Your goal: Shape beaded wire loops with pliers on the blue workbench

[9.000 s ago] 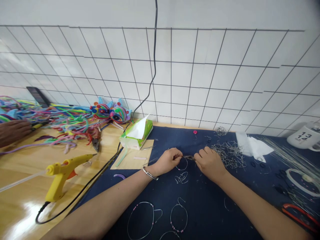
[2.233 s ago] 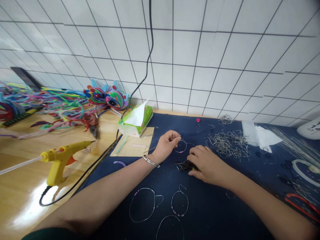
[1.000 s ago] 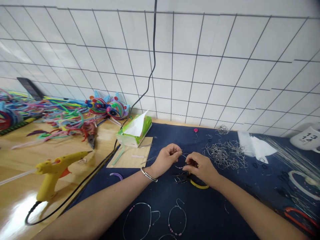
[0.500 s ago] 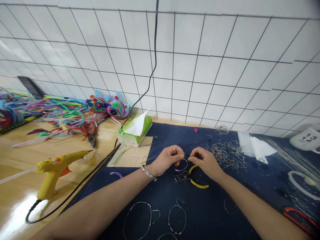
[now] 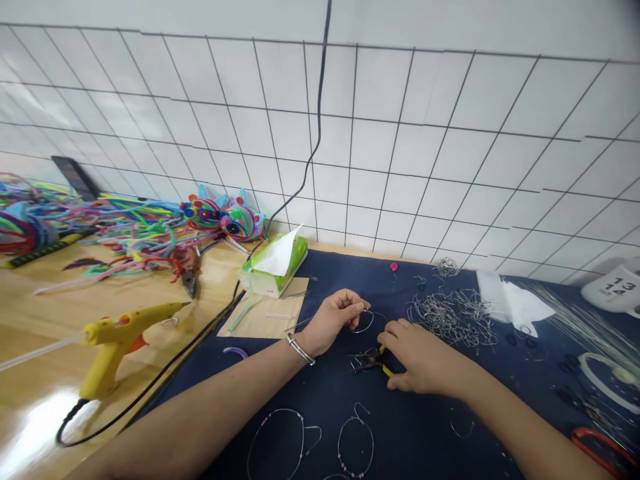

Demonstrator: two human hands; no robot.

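My left hand (image 5: 345, 313) pinches a small loop of thin wire (image 5: 364, 328) between thumb and fingers. The wire's free end sticks out to the right. My right hand (image 5: 417, 357) lies over the yellow handles of a pair of pliers (image 5: 370, 361), thumb on the near side and fingers on the far side. The pliers' dark jaws point left on the dark blue cloth (image 5: 300, 373), with bits of bent wire beside them. Nearer to me lie a wire ring with pink beads (image 5: 356, 443) and a larger wire ring (image 5: 276, 443) with a hooked end.
Tangled wire pieces (image 5: 453, 317) lie right of my hands. A tissue pack (image 5: 275, 267) stands behind on brown card (image 5: 265, 320). Left are a yellow glue gun (image 5: 113, 340), its cable and colourful pipe cleaners (image 5: 135, 230). Red-handled pliers (image 5: 603, 450) and a white mug (image 5: 613, 287) are at right.
My right hand has let go of the wire loop, moved down towards me and closed over the pliers' handles. My left hand still pinches the loop, now tilted flatter.
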